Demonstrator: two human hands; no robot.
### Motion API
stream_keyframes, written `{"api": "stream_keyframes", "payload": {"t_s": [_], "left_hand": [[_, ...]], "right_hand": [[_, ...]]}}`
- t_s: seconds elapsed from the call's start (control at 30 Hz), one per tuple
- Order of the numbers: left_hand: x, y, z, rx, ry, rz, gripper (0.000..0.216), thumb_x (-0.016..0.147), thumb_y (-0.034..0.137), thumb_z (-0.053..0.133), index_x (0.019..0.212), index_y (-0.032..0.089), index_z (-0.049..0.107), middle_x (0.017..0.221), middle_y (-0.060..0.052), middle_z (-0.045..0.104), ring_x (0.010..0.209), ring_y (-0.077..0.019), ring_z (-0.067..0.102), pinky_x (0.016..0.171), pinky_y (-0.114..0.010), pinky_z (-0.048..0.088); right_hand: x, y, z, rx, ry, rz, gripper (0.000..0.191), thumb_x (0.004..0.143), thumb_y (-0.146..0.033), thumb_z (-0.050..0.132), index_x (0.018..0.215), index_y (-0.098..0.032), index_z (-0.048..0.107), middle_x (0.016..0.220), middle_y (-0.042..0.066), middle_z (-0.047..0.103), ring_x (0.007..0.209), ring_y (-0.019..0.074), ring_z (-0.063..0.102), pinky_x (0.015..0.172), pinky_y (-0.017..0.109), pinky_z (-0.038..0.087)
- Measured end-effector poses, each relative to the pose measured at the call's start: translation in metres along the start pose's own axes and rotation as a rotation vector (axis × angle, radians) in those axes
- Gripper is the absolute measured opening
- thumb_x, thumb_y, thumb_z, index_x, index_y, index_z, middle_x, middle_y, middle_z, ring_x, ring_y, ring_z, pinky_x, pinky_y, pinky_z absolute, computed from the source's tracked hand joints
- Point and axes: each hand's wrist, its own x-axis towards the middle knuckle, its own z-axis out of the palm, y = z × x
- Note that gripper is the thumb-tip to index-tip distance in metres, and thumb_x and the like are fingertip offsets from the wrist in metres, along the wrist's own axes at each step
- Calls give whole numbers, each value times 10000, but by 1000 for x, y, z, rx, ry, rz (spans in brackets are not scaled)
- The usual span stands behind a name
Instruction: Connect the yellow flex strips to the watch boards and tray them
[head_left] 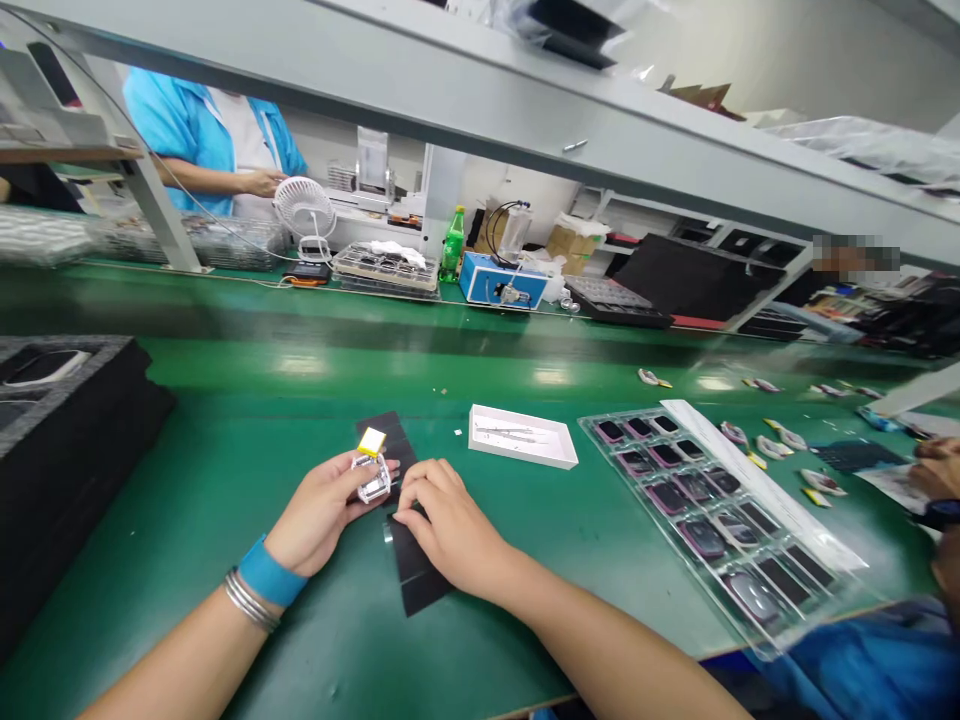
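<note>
Left hand (pixel 319 508) grips clear plastic part (pixel 373 478) with yellow tab (pixel 371 441); right hand (pixel 450 525) curled on black sheet (pixel 418 572), grip unclear.

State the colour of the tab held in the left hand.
Yellow; the tab shows best in the head view.

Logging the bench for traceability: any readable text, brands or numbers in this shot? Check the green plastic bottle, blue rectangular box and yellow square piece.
Green plastic bottle: label too small and blurred to read.
Blue rectangular box: front markings too small to read.
Yellow square piece, on the clear plastic part in the left hand: no markings visible.
No readable text anywhere in view.
</note>
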Motion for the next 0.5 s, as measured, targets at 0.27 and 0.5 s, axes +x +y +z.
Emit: {"api": "stream_keyframes", "payload": {"t_s": [0.27,0.5], "left_hand": [[-4,-2,8,75,-53,22,290,707,296,683,950,144,637,909,-74,698,817,-174,623,762,-276,485],[-8,-6,13,148,-120,-9,323,676,313,703,956,163,647,822,-34,674,722,-142,585,684,-272,508]], "right_hand": [[2,2,-10,349,339,-29,80,769,-155,607,712,-193,566,797,18,651,796,155,603,840,339,431],[4,7,-6,470,255,209,120,679,-169,680,629,-183,572,682,-12,659,680,141,619,872,346,433]]}}
